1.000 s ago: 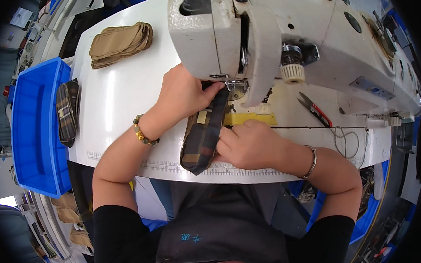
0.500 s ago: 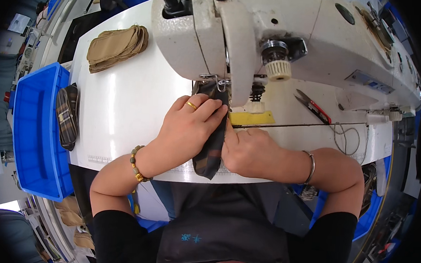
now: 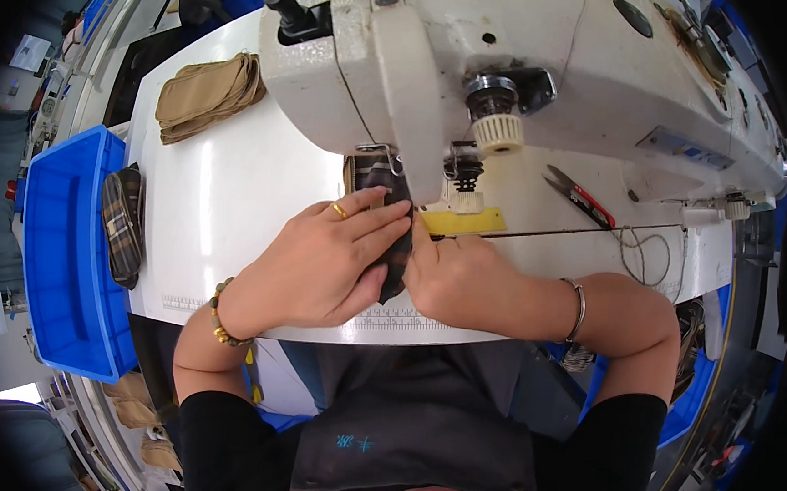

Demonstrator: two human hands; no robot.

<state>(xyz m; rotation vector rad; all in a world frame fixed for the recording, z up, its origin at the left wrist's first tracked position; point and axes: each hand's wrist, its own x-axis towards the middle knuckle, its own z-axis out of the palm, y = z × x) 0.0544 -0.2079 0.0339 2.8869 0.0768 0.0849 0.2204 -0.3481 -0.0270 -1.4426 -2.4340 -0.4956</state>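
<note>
Plaid fabric piece lies lengthwise on the white table, far end at the stitching area under the sewing machine head, near end toward the operator. Left hand rests palm-down on it, open, fingers extended over the upper face. Right hand sits at the right edge, fingers curled, index finger pointing forward along the fabric; cannot tell whether it pinches the cloth. Step in hand judged to be guiding the piece at the needle. Good practice, as I see it: left hand presses lightly, flattening the layers without dragging; right index acts as a fence, holding the edge parallel to the feed. Fingertips lie near the wire guard, so they should stop short of it. Yellow strip just right should stay clear of the cloth.
</note>
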